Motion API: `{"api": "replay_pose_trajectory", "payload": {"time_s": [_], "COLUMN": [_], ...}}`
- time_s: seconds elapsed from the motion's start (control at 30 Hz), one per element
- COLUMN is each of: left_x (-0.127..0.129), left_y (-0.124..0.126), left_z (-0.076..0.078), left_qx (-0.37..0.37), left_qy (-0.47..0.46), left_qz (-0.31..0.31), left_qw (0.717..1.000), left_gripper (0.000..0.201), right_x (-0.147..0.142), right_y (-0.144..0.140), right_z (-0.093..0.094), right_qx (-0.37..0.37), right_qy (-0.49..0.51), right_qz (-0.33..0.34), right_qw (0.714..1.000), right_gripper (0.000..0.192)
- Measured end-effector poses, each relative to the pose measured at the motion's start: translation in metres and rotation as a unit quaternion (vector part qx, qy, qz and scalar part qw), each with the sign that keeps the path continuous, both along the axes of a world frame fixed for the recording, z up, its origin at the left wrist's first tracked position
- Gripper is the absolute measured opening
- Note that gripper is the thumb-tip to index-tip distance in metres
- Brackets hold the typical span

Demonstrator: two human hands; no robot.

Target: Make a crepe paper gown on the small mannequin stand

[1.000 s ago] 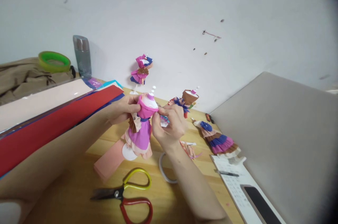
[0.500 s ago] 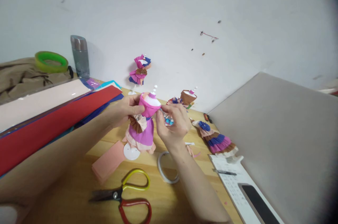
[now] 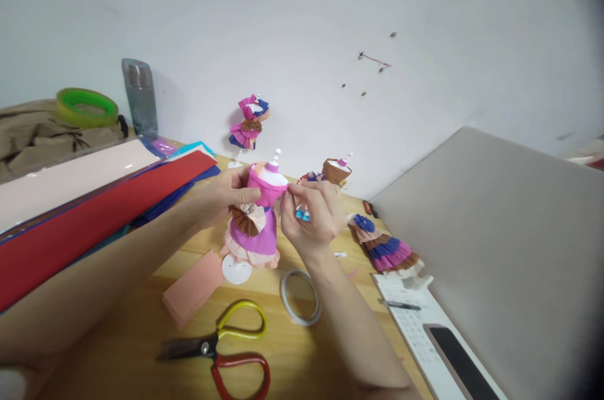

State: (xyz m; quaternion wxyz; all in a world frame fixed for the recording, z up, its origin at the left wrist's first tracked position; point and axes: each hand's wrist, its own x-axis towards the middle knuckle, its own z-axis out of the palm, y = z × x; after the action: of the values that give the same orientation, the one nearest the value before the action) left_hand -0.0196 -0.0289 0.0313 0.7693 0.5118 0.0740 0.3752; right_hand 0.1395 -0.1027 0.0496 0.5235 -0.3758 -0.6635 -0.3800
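Observation:
A small white dress form (image 3: 274,177) wears a paper dress (image 3: 258,236) with a pink bodice, a purple skirt, a pale peach hem and a brown-and-cream pleated fan at the waist. My left hand (image 3: 231,192) grips the bodice's left side, thumb in front and fingers behind. At the bodice's right upper edge my right hand (image 3: 314,211) is closed in a pinch, thumb against forefinger. The form's round white base (image 3: 236,269) shows below the skirt, over one end of a stack of peach paper strips (image 3: 192,287).
Scissors (image 3: 217,346) and a tape roll (image 3: 301,298) lie in front. Crepe paper sheets (image 3: 108,205) are at left near a bottle (image 3: 140,98) and green tape (image 3: 87,107). Other dressed forms (image 3: 248,120) stand behind; a ruffled dress (image 3: 384,249) and phone (image 3: 465,362) lie right.
The view has shifted slightly. My right hand has moved a little to the right, still pinching at the bodice edge. My left hand keeps its hold.

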Motion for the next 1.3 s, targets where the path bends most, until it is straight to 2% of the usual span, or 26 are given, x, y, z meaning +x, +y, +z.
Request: {"api": "replay_pose_trajectory", "payload": {"time_s": [0.27,0.6,0.8,1.03,1.17,1.3], "left_x": [-0.001,0.002,0.001,0.001,0.003,0.006], "left_y": [-0.003,-0.012,-0.017,-0.02,-0.022,-0.02], "left_z": [0.006,0.009,0.014,0.014,0.016,0.012], "left_qx": [0.028,0.009,0.029,0.034,0.029,0.026], "left_qy": [0.023,0.04,0.062,0.072,0.074,0.057], "left_qz": [0.002,0.047,0.046,0.061,0.083,0.118], "left_qw": [0.999,0.998,0.997,0.995,0.993,0.991], "left_gripper": [0.033,0.044,0.04,0.039,0.041,0.043], "right_x": [-0.001,-0.006,-0.008,-0.003,-0.001,-0.003], "right_y": [0.004,0.005,0.0,0.0,-0.005,-0.027], "right_z": [0.002,-0.005,-0.004,-0.003,-0.003,-0.007], "right_qx": [0.002,-0.016,-0.03,-0.005,-0.047,-0.119], "right_qy": [0.005,0.054,0.071,0.05,0.051,0.041], "right_qz": [0.014,0.014,0.024,0.023,0.059,0.103], "right_qw": [1.0,0.998,0.997,0.998,0.996,0.987], "right_gripper": [0.018,0.019,0.017,0.017,0.016,0.017]}}
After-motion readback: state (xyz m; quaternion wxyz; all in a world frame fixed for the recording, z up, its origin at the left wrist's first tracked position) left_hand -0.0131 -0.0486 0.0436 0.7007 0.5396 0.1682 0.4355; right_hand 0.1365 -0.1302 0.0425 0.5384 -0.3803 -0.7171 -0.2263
